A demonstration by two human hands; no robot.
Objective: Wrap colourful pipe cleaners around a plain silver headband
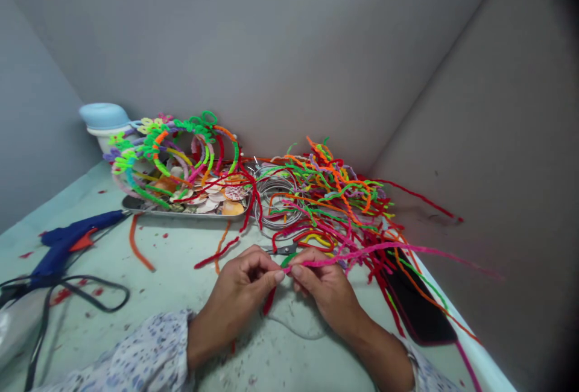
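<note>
My left hand is closed, its thumb and finger pinching one end of a pink pipe cleaner. Close beside it, my right hand pinches the same strand, whose long free part runs off to the right past the table edge. A bit of green pipe cleaner shows between the hands, and a dark red piece hangs below them. Just behind the fingers lie scissors with red handles. A thin grey wire curves on the table under my hands.
At the back left, a metal tray holds shells and colourful rings, beside a blue-lidded container. Wire coils and heaped pipe cleaners lie behind. A blue glue gun with its cable is left; a dark phone is right.
</note>
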